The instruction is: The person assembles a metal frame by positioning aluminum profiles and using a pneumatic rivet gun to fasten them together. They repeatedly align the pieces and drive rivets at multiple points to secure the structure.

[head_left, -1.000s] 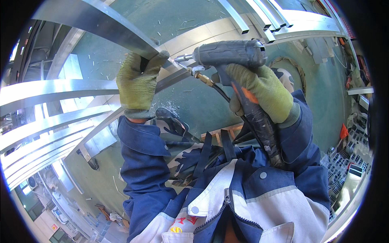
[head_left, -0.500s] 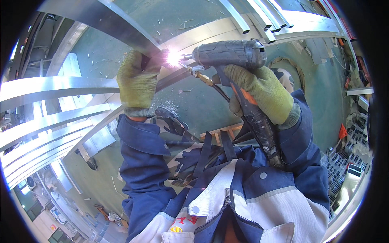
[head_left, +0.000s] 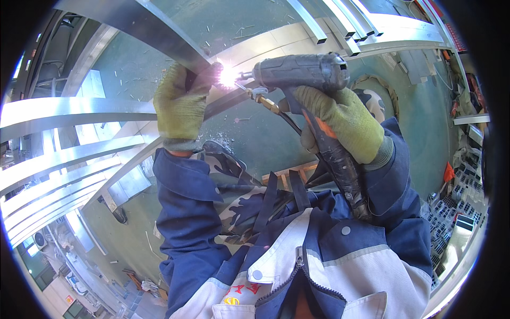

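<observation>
Wearing: navy and pale-grey jacket [head_left: 345, 250], bottom centre; camouflage trousers [head_left: 241, 210] just above, left of centre.
Right hand [head_left: 342, 119]: right of centre, yellow-green glove, fingers wrapped around the gun's handle, closed grip.
Welding gun [head_left: 300, 72]: upper centre, dark body, orange patch, worn black wrap down the handle; tip points left into the glare.
Hose [head_left: 289, 122]: black, brass fitting, slants down below the gun body.
Left hand [head_left: 183, 103]: upper left of centre, same glove type, fingers bunched at the beam's lower end; glare hides the tips, can't tell if pinching or only resting.
Glow [head_left: 228, 78]: white-pink, upper centre, between left fingertips and gun tip.
Beam [head_left: 143, 34]: grey metal, runs from upper left down to the left hand.
Bars [head_left: 79, 111]: shiny row, left edge.
Tubes [head_left: 310, 22]: square, open ends, top right of centre.
Floor [head_left: 276, 143]: green, pale flecks near centre.
Heap [head_left: 451, 234]: grey metal pieces, right edge.
Risk: scorched glove likely if gun drifts left, fingertips sit right beside the heat; beam may shift if left hand slackens; glare could mask a misplaced tip.
Writing: red lettering [head_left: 241, 291] and yellow badge [head_left: 231, 301] on jacket, lower centre; not transcribed. No brand made out on gun.
</observation>
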Demonstrator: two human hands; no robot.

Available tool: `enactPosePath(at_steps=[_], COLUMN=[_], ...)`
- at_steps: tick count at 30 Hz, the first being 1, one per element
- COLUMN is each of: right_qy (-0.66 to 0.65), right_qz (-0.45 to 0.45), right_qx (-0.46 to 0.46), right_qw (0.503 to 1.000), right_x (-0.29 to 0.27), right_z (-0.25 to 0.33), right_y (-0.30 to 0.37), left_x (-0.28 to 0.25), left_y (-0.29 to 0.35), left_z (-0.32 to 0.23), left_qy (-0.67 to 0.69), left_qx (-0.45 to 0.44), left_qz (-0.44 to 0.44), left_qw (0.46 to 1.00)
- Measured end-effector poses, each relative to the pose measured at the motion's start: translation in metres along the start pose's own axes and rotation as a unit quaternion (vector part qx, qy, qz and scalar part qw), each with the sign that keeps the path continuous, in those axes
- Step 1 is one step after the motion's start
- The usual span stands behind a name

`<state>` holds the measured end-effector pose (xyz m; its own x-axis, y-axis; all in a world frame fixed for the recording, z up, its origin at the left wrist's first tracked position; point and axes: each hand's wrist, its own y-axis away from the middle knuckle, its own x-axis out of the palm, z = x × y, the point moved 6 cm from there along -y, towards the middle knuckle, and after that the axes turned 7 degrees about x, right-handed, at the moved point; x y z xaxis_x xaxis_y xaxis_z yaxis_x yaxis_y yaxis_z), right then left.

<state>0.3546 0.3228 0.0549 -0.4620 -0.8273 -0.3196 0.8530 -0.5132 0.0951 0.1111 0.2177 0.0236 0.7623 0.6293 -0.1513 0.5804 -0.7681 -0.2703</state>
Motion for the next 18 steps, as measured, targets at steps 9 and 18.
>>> enactPosePath(at_steps=[9,18], right_qy=[-0.104,-0.174], right_qz=[0.026,0.022], right_qx=[0.108,0.178], right_qw=[0.988,0.968], right_x=[0.003,0.006], right_z=[0.003,0.005], right_y=[0.008,0.018], left_x=[0.000,0.002], left_y=[0.000,0.000], left_z=[0.002,-0.003], left_qy=[0.005,0.004], left_qx=[0.002,0.003], left_qz=[0.006,0.002], left_qw=[1.000,1.000])
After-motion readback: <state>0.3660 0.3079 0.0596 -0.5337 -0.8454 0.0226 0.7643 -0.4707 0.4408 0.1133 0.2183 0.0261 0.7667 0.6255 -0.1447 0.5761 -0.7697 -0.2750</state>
